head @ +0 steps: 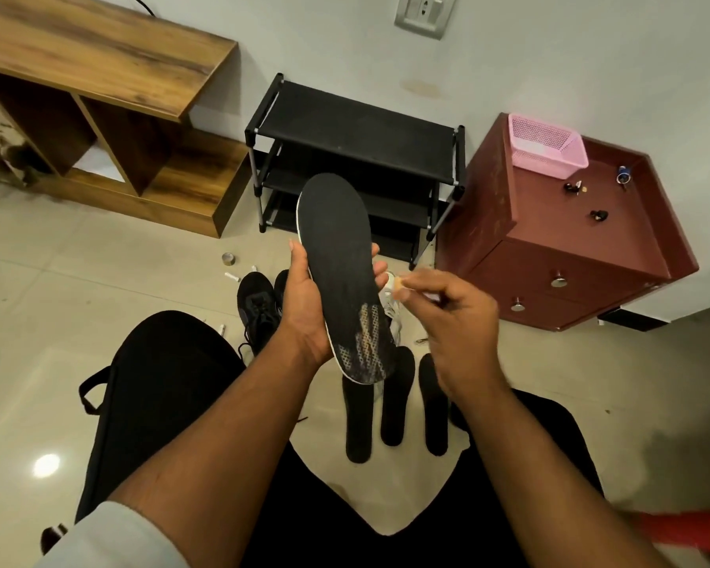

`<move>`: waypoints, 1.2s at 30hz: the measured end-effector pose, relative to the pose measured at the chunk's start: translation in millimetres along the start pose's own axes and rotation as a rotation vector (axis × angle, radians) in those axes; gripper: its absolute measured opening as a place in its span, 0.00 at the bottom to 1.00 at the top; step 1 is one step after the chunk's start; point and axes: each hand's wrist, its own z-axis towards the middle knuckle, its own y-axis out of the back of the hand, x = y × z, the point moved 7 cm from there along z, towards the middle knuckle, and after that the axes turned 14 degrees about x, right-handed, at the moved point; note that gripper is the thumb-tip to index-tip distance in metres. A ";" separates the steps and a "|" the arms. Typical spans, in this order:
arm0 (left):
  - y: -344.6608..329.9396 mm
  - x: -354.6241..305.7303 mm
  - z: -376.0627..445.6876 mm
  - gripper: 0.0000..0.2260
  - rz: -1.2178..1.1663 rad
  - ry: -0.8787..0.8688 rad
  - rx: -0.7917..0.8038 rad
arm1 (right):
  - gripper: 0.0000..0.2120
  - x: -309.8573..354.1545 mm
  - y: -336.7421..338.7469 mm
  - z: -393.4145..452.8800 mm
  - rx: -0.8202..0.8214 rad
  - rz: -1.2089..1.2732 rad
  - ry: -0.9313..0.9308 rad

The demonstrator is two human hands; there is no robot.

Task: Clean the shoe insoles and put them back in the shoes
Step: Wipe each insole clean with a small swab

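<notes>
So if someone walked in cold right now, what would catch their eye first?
The long black insole held upright at centre frame, gripped along its edge by the left hand, its heel end worn to a pale lattice. Just right of it, the right hand pinches a small pale object. Below, three more insoles lie on the floor.

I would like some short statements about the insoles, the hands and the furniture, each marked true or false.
1. The left hand holds a black insole. True.
2. Three insoles lie on the floor. True.
3. The pink basket sits on the black shoe rack. False: it sits on the maroon cabinet.
4. The right hand is empty. False: its fingers pinch a small pale object.
</notes>
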 end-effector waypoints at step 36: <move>-12.3 16.6 -9.0 0.35 -0.127 0.082 0.119 | 0.06 15.0 -53.1 25.3 0.379 -0.820 0.293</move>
